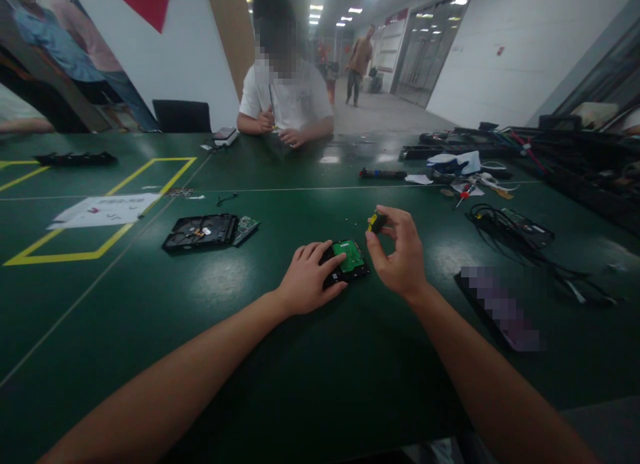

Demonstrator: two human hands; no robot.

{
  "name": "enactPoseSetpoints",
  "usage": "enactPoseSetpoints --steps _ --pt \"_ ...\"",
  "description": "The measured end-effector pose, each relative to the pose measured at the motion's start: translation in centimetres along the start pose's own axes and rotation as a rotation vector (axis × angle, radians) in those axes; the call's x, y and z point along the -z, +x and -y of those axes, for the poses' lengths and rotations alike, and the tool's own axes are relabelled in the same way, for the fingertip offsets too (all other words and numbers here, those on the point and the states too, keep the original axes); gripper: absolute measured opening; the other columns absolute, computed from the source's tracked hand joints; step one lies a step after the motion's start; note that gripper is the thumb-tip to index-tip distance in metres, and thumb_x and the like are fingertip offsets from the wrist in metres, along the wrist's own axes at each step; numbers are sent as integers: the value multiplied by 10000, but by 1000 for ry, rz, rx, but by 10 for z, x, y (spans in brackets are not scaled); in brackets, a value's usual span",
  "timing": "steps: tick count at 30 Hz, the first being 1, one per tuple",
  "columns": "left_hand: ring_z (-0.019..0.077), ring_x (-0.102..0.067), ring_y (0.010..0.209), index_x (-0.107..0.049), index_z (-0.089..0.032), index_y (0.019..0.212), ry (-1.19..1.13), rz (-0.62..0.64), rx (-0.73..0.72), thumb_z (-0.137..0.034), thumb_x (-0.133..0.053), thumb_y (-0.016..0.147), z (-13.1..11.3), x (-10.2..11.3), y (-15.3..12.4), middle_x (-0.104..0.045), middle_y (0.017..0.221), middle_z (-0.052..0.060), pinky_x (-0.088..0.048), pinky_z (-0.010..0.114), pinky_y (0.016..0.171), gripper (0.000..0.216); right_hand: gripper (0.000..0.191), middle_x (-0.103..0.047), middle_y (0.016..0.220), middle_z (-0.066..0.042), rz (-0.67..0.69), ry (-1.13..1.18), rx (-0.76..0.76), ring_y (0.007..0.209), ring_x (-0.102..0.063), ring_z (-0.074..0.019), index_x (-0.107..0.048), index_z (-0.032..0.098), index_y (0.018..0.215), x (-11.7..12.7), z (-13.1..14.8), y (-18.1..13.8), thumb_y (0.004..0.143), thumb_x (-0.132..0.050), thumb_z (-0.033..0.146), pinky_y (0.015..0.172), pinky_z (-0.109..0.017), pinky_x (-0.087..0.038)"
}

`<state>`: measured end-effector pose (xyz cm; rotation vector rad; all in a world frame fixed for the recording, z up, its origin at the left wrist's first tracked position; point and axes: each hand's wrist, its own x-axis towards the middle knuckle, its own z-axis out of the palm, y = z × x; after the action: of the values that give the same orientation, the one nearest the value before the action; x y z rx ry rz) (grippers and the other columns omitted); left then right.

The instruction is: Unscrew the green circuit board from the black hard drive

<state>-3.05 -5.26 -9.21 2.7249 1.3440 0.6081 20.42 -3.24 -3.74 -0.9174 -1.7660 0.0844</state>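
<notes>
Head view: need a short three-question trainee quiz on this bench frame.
1. True or false: the left hand holds the small black drive with a green circuit board on top.
2. What does the right hand pinch? A) a yellow-and-black screwdriver handle B) a red marker C) a white cable
3. Fill in: the opened black drive case lies on the dark green table, just outside the ______ taped rectangle.

Key: 1 true; 2 A; 3 yellow.
</notes>
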Motion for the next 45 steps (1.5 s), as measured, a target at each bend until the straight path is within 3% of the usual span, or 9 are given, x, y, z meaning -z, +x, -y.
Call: enactPoseSetpoints --steps 5,12,19,22,38,45 --pt "423 -420 1457 -561 -291 1542 -12 -8 0 -564 -656 974 1 -1 -1 -429 1634 155 -375 649 1165 637 485 -644 1319 -87 -49 -34 -33 1081 -720 -261 -554 316 1410 -1 -4 -1 956 -694 214 862 -446 -689" --pt "423 -422 1457 -569 -286 1537 -14 -18 -4 -566 -652 975 0 -1 0 -428 1633 153 -369 649 1170 633 605 -567 1504 -94 75 113 -62 1154 -727 -258 -447 345 1556 -2 -3 -4 995 -568 155 1017 -488 -654" --pt "418 -424 1454 -564 -281 1538 17 -11 -5 -572 -645 977 0 -2 0 -421 1633 164 -377 645 1163 638 500 -601 1229 -80 -21 -55 4 1107 -661 -270 -600 353 1411 3 2 1 945 -704 204 843 -455 -692" --pt "418 -426 1452 -567 -274 1535 19 -12 -10 -566 -642 979 -1 -1 0 -431 1622 172 -380 645 1160 632 487 -615 1256 -68 -9 -26 -12 1084 -685 -253 -590 368 1420 2 2 1 970 -674 203 829 -438 -698" --pt "414 -419 1452 -559 -288 1541 3 -7 -4 -578 -625 985 -1 -1 0 -433 1628 157 -377 647 1160 630 560 -617 1458 -69 156 190 -68 1214 -720 -247 -483 365 1512 -1 0 -4 1008 -533 125 1052 -482 -638" --pt "414 -418 1455 -550 -311 1545 -8 -7 3 -569 -654 970 0 0 0 -433 1629 140 -377 645 1163 639 514 -617 1312 -67 52 41 -28 1132 -695 -273 -566 363 1402 3 0 -1 933 -712 210 912 -487 -680"
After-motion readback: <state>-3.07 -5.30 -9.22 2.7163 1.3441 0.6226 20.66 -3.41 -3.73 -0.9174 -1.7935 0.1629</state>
